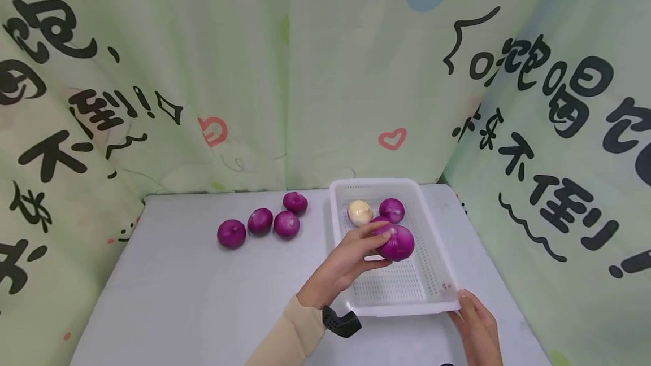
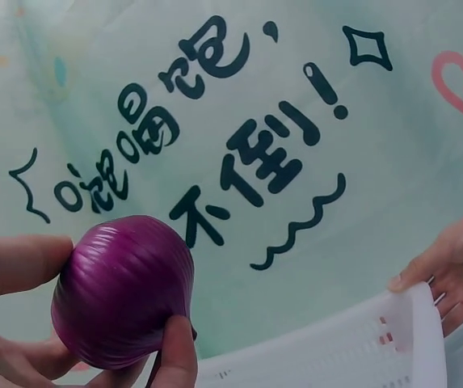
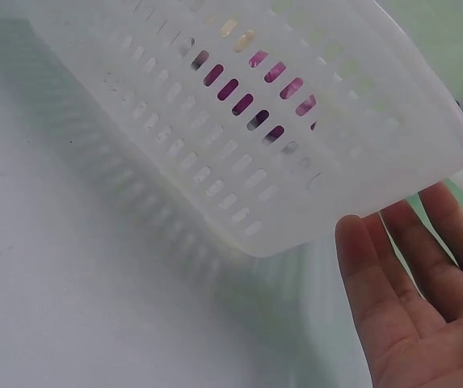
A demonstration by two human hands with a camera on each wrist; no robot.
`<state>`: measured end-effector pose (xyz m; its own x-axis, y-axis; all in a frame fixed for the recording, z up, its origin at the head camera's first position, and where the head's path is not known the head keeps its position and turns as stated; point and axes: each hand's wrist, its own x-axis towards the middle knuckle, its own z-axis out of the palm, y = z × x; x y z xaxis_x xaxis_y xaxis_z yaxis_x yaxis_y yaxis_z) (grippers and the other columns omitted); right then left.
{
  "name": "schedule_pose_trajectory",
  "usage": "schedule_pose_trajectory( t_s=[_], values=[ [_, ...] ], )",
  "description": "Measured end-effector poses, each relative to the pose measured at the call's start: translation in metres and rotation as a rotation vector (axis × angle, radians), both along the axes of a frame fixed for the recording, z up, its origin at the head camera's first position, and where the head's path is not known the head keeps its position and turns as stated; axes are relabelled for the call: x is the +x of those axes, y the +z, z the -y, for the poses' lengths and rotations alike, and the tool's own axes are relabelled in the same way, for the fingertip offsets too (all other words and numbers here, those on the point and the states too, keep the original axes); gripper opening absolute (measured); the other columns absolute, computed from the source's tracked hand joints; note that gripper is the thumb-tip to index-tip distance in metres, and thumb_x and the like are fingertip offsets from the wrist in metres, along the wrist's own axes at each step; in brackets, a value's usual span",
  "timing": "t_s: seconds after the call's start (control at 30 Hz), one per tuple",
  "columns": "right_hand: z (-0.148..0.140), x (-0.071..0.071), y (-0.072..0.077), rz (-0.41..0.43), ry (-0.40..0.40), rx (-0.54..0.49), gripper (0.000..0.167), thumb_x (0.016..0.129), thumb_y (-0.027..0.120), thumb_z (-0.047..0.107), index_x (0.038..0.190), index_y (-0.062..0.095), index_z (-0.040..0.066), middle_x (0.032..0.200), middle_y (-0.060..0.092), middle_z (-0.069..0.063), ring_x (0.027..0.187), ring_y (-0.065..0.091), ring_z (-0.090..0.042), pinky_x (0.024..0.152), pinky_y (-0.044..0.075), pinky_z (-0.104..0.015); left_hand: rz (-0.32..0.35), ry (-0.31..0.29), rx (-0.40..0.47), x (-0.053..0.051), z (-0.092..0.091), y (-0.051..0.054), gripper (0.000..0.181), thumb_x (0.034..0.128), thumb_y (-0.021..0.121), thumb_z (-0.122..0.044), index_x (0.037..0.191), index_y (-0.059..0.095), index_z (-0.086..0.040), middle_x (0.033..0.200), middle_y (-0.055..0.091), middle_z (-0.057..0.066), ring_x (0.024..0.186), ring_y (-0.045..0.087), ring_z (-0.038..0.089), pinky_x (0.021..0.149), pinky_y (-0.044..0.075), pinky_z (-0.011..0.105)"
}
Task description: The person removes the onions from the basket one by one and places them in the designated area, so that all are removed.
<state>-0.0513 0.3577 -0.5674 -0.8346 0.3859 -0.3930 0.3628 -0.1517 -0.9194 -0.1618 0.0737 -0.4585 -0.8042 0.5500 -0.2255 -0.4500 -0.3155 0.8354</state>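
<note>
My left hand (image 1: 351, 260) grips a purple onion (image 1: 396, 243) above the white basket (image 1: 443, 275); in the left wrist view the fingers curl round the onion (image 2: 124, 291). Inside the basket lie a pale onion (image 1: 360, 213), a purple onion (image 1: 391, 210) and another purple one partly hidden behind the held one. At the basket's near right corner, my right hand (image 1: 477, 323) holds the rim, thumb on top and fingers beneath. The right wrist view shows that hand (image 3: 417, 299) at the edge of the perforated basket (image 3: 288, 202).
Four-plus, several purple onions (image 1: 231, 234) stand in a loose group on the white table (image 1: 168, 298), left of the basket. A patterned green curtain (image 1: 325, 72) with black lettering hangs behind the table and on both sides.
</note>
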Motion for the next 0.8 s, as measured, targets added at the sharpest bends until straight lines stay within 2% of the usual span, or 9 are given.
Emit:
schedule_pose_trajectory(
  t_s=[0.17, 0.3, 0.4, 0.53, 0.67, 0.8],
  values=[
    [0.001, -0.002, -0.001, -0.005, -0.014, -0.011, 0.027, 0.104, 0.062, 0.042, 0.122, 0.069, 0.023, 0.115, 0.062, 0.029, 0.101, 0.065, 0.012, 0.088, 0.057, -0.016, -0.035, 0.032, -0.006, 0.000, 0.019, -0.003, 0.048, 0.1055, 0.061, -0.022, 0.151, 0.052, -0.008, 0.152, 0.054, 0.016, 0.130, 0.060, 0.027, 0.108, 0.054, 0.050],
    [0.002, -0.004, -0.002, 0.034, -0.002, 0.016, 0.045, 0.104, 0.060, 0.048, 0.136, 0.061, 0.017, 0.127, 0.057, 0.021, 0.102, 0.063, 0.015, 0.090, 0.056, -0.014, -0.070, 0.096, -0.016, 0.002, 0.037, -0.008, 0.051, 0.1049, 0.062, -0.022, 0.153, 0.050, -0.010, 0.156, 0.052, 0.015, 0.133, 0.059, 0.026, 0.108, 0.054, 0.049],
    [0.002, -0.005, -0.002, 0.038, 0.003, 0.024, 0.054, 0.104, 0.059, 0.049, 0.143, 0.056, 0.011, 0.127, 0.055, 0.020, 0.103, 0.062, 0.016, 0.091, 0.055, -0.014, -0.085, 0.145, -0.027, 0.002, 0.050, -0.013, 0.053, 0.1038, 0.064, -0.020, 0.154, 0.050, -0.012, 0.156, 0.053, 0.016, 0.133, 0.061, 0.025, 0.107, 0.055, 0.047],
    [0.002, -0.004, -0.001, 0.028, -0.012, 0.016, 0.040, 0.104, 0.060, 0.047, 0.133, 0.063, 0.018, 0.121, 0.057, 0.024, 0.102, 0.063, 0.015, 0.091, 0.056, -0.014, -0.127, 0.207, -0.058, 0.003, 0.064, -0.018, 0.055, 0.1019, 0.067, -0.017, 0.154, 0.050, -0.011, 0.156, 0.053, 0.017, 0.131, 0.062, 0.024, 0.105, 0.057, 0.042],
    [0.002, -0.004, -0.002, 0.021, -0.022, 0.015, 0.032, 0.104, 0.061, 0.046, 0.126, 0.067, 0.024, 0.124, 0.061, 0.024, 0.102, 0.064, 0.013, 0.091, 0.056, -0.015, -0.187, 0.296, -0.154, 0.003, 0.076, -0.022, 0.058, 0.0979, 0.072, -0.014, 0.153, 0.052, -0.012, 0.155, 0.053, 0.013, 0.132, 0.061, 0.024, 0.103, 0.058, 0.037],
    [0.001, -0.003, -0.002, 0.014, -0.026, 0.012, 0.030, 0.104, 0.062, 0.046, 0.125, 0.068, 0.026, 0.122, 0.061, 0.025, 0.102, 0.064, 0.013, 0.091, 0.056, -0.015, -0.250, 0.379, -0.294, 0.002, 0.083, -0.027, 0.058, 0.0945, 0.076, -0.013, 0.149, 0.057, -0.016, 0.154, 0.054, 0.008, 0.136, 0.058, 0.030, 0.107, 0.055, 0.042]
  ],
)
